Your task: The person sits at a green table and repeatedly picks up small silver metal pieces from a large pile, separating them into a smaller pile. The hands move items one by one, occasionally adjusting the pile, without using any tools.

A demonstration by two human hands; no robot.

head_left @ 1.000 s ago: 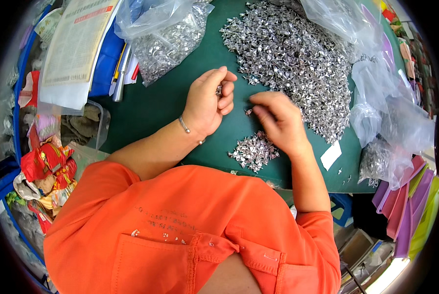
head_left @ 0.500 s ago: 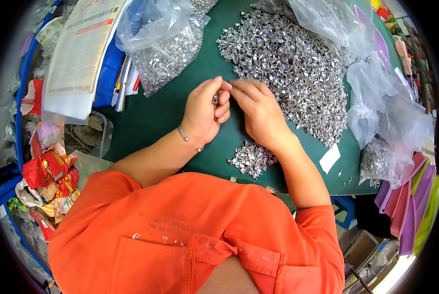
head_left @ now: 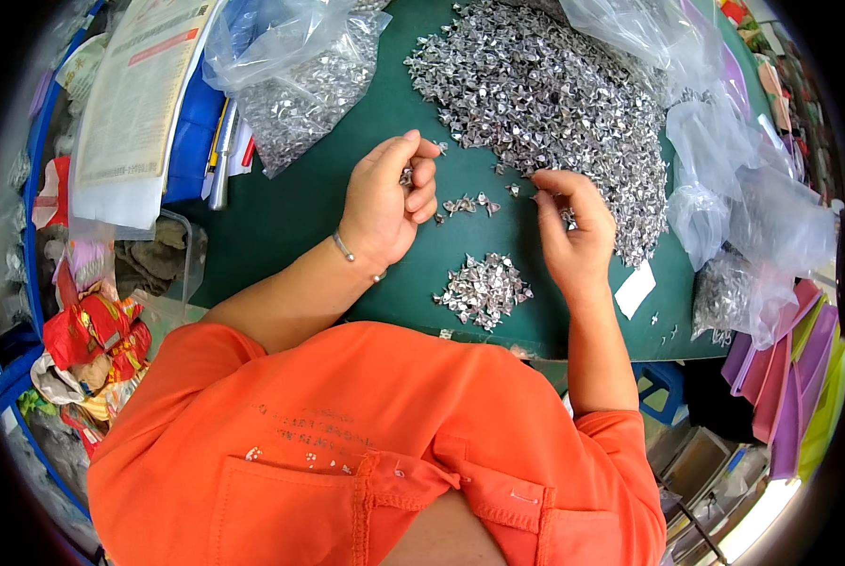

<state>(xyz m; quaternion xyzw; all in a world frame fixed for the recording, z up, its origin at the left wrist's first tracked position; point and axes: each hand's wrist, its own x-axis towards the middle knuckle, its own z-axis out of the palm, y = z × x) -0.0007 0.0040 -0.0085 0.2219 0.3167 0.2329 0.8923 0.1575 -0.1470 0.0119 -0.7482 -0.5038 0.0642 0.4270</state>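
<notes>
Small shiny silver metal pieces, several-pronged, lie in a large heap (head_left: 554,104) on the green tabletop. My left hand (head_left: 370,208), wearing a thin metal bracelet, is closed with some of these pieces showing inside its curled fingers. One small metal piece (head_left: 442,147) is at its fingertips. At the heap's lower edge, my right hand (head_left: 581,241) is curled, thumb and forefinger close together, with silver pieces glinting within its fingers. Between the hands lie a few loose pieces (head_left: 469,203). A smaller pile of metal pieces (head_left: 484,291) sits nearer my body.
A clear bag (head_left: 314,104) full of metal pieces lies at the far left, beside a blue bin (head_left: 194,141) with papers and pens. Clear plastic bags (head_left: 724,198) and a white paper slip (head_left: 635,289) are on the right. Green tabletop (head_left: 281,226) surrounds the piles.
My right hand has moved right, away from the left hand, to the heap's edge. Loose pieces between the hands now show. My left hand stays closed, nearly in place.
</notes>
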